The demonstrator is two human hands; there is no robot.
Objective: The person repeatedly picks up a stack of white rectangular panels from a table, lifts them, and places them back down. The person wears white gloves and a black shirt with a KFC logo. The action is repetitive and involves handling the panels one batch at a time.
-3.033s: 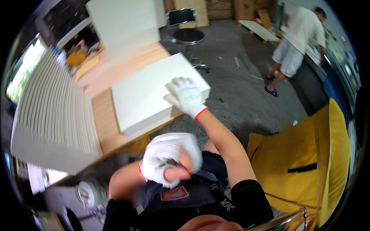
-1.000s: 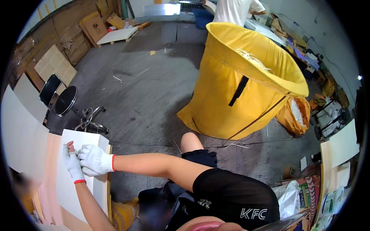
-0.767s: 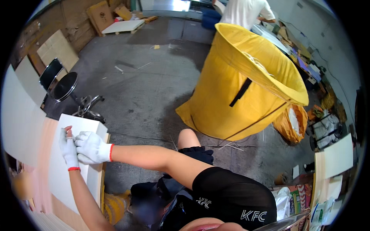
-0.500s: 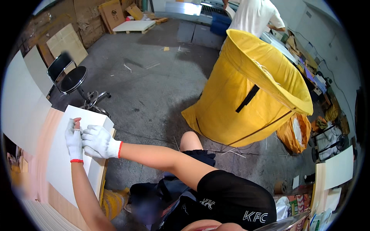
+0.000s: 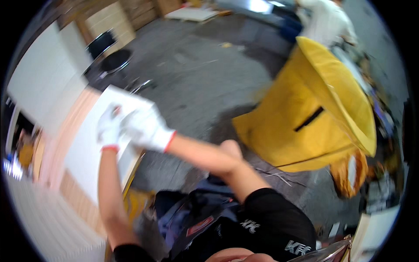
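Observation:
Both my hands wear white knit gloves with red cuffs and are close together above a stack of white sheets (image 5: pixel 85 150). My left hand (image 5: pixel 109 127) points away from me, with a bare fingertip showing at its far end. My right hand (image 5: pixel 148 127) comes in from the right, its fingers bent toward the left hand. Motion smears the fingers of both hands. Whether they touch or hold anything between them cannot be made out. The white stack has a thick edge on its right side.
A large yellow fabric bin (image 5: pixel 297 118) stands on the right, an orange bag (image 5: pixel 349 174) beside it. A black swivel chair (image 5: pixel 115 61) is beyond the stack. White boards (image 5: pixel 43 70) lean at the far left. A person in a white shirt (image 5: pixel 327 24) stands behind the bin.
The view has turned, so the surroundings sit further right and the picture is blurred. The right hand's fingers have drawn slightly away from the left hand.

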